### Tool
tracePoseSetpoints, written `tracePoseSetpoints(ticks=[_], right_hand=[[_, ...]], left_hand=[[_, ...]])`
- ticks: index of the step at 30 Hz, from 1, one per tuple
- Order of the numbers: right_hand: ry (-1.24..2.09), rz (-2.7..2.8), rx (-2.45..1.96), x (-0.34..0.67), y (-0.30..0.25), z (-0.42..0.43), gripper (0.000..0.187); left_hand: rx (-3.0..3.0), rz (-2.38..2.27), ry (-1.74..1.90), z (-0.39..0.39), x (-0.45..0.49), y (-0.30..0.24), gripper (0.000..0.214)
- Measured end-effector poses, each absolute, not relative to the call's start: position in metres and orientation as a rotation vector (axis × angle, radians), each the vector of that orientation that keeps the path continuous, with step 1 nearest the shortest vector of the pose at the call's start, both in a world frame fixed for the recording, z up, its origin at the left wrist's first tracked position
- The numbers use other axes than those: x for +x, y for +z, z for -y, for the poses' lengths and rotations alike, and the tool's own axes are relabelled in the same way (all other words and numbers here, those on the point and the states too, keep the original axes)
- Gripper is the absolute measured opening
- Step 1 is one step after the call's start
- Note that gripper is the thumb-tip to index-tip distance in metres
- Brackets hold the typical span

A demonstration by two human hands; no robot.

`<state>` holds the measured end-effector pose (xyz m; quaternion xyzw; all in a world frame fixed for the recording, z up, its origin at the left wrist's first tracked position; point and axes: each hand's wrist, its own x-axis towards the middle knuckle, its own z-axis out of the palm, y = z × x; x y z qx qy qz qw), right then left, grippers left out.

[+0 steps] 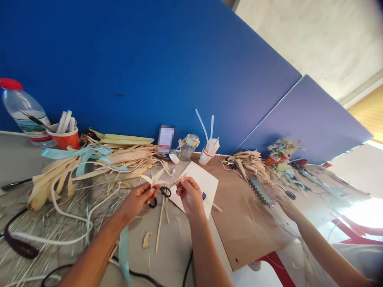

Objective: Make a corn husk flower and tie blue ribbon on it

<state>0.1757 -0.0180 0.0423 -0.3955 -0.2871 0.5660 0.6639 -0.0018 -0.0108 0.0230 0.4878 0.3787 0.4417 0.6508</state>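
here, both hands pinch one husk piece

here the pale husk piece (pixel 154 177) is up off the table (pixel 176 255), just in front of you, spanning the gap between your hands. your left hand (pixel 138 200) has its fingers closed on the near left end of it. your right hand (pixel 189 194) has thumb and fingertips pressed together on the thin right tip. the black scissors (pixel 164 191) sit right at your left fingertips, loops toward you; whether a finger passes through a loop cannot be told.

under your right hand lies a white sheet (pixel 205 181), partly on a brown board (pixel 239 223). a thin wooden stick (pixel 159 227) lies on the table below the scissors, pointing toward you, with a small husk scrap (pixel 146 239) beside it.

to your left, a heap of dried husks (pixel 125 157) spreads across the table, with a light blue ribbon (pixel 80 153) over it and a white cable (pixel 74 239) looping in front. behind that stand a red cup (pixel 66 140) and a water bottle (pixel 22 109) with a red cap.

near the blue wall (pixel 134 59) stand a small jar (pixel 190 147) and a paper cup (pixel 207 154) with straws.

to your right, another person's hand (pixel 285 204) rests well apart from yours, beside a second husk pile (pixel 248 161).
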Motion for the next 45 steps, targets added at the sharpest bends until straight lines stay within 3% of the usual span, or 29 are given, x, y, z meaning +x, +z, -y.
tracePoseSetpoints(ticks=[8,20,28,45], right_hand=[[1.272,0.638,-0.899,0.174,0.043,0.019,0.016],[1.248,0.673,-0.907,0.173,0.041,0.018,0.014],[1.256,0.68,-0.913,0.172,0.042,0.019,0.012],[1.261,0.666,-0.912,0.168,0.045,0.022,0.012]], left_hand=[[0.674,-0.578,0.965,0.016,-0.012,0.035,0.032],[1.065,-0.663,0.885,0.017,-0.012,0.035,0.032],[1.034,-0.748,1.014,0.014,-0.011,0.031,0.026],[1.103,-0.728,0.908,0.015,-0.006,0.027,0.033]])
